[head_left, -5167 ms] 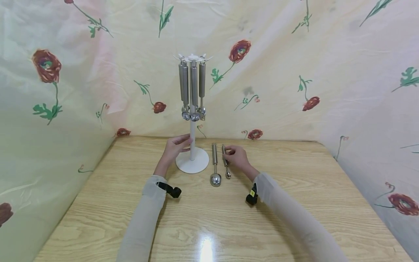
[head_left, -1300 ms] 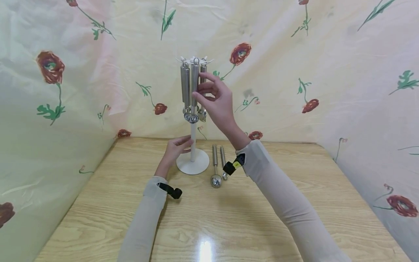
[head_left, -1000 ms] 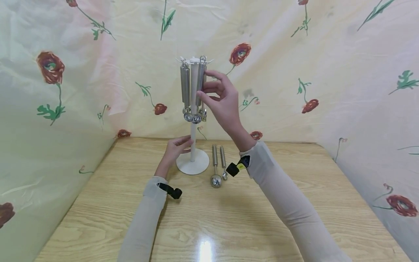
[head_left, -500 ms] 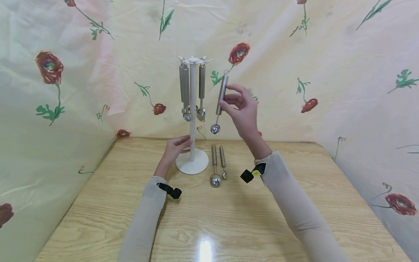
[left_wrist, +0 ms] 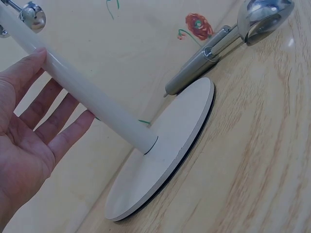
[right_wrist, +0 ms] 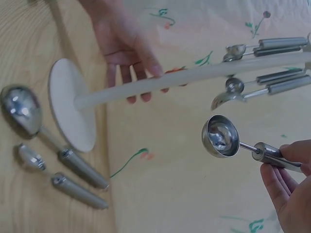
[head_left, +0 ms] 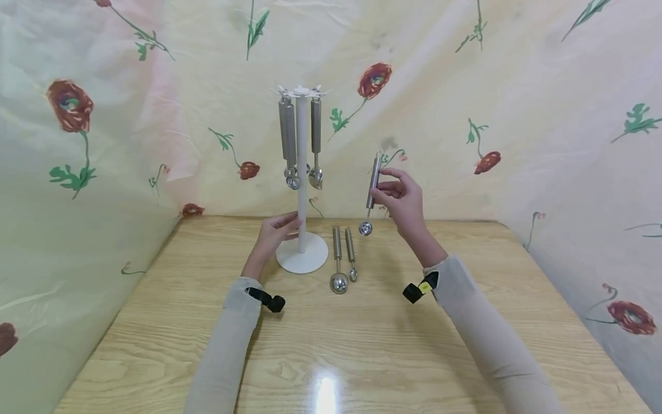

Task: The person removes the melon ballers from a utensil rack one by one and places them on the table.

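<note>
My right hand [head_left: 405, 204] pinches a steel melon baller [head_left: 374, 184] by its handle, above the table and right of the stand. The baller's hollow round bowl hangs lowest and shows plainly in the right wrist view. My left hand [head_left: 274, 237] holds the pole of a white utensil stand [head_left: 302, 201], thumb in front and fingers behind, low above the round base. From the stand's top hooks hang several steel-handled utensils [head_left: 288, 135], some partly hidden behind others. On the table beside the base lie an ice cream scoop [head_left: 338, 282] and a smaller steel scoop [head_left: 351, 253].
A wooden table [head_left: 289, 345] carries everything. Flower-printed cloth [head_left: 217, 86] stands behind and at both sides, close to the table's back edge. Light glares on the tabletop near the front.
My right hand has taken the melon baller off a front hook and carried it right and down. Earlier it let go of the smaller scoop on the table. The left hand stays put.
</note>
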A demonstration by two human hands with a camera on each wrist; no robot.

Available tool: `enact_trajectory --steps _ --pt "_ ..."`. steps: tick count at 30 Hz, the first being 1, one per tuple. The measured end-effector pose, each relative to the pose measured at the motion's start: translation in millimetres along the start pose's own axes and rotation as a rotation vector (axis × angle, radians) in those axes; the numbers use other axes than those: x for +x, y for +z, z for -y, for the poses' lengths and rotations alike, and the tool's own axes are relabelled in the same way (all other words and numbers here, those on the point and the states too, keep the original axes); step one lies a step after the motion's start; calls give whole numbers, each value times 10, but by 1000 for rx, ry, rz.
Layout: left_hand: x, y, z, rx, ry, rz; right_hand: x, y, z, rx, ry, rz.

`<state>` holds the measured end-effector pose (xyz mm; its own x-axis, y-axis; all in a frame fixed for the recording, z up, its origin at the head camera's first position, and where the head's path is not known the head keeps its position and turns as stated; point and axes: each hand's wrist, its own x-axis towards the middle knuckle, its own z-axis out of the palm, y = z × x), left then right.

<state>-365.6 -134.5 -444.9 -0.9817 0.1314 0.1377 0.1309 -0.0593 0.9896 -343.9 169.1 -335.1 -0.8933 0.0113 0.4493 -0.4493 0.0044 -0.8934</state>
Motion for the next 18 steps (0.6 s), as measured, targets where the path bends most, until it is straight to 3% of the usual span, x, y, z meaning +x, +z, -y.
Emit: enact_trajectory --steps 7,18 --pt "11 0 -6 15 -3 -1 -110 -153 -231 -118 127 30" --pt "3 -1 -3 -4 14 4 -223 -240 -667 -239 207 85"
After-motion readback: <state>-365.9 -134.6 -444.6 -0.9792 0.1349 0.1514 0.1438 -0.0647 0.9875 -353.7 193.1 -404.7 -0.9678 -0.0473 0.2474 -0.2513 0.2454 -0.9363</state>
